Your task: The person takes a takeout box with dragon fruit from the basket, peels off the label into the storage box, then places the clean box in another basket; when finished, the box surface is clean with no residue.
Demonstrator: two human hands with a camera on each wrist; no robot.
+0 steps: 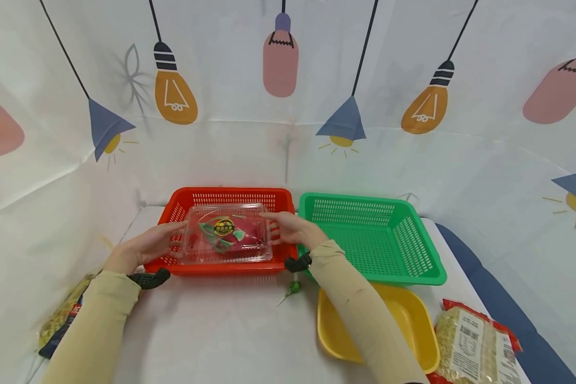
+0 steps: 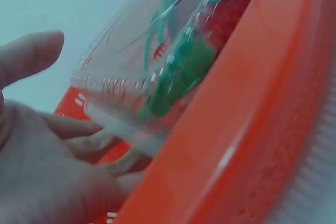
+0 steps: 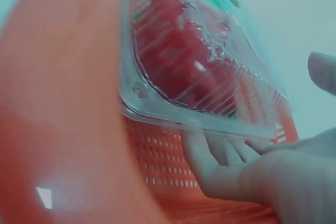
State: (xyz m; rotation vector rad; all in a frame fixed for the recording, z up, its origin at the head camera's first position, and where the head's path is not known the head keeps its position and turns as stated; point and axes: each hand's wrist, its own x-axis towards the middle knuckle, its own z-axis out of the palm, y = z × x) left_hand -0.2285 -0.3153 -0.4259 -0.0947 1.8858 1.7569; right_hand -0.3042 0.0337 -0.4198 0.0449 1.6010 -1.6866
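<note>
A clear plastic container (image 1: 192,248) holding a red fruit (image 1: 249,233) with green tips is seen within the outline of the red basket (image 1: 221,270). Its long axis is laid from left to right, roughly along the basket's long side, with the right end turned slightly away from the person; the lid's dark label (image 1: 224,228) is faced upward. The green tips are shown mostly toward the left and middle, plain red toward the right. The short ends are flanked by the left hand (image 1: 146,246) and the right hand (image 1: 295,229). Both are spread, with fingers extended under the container's edges and thumbs held clear of it, so it is supported from below rather than pinched. Whether its base is touched by the basket floor cannot be told. The green basket (image 1: 365,242) is placed just beside, on the right.
</note>
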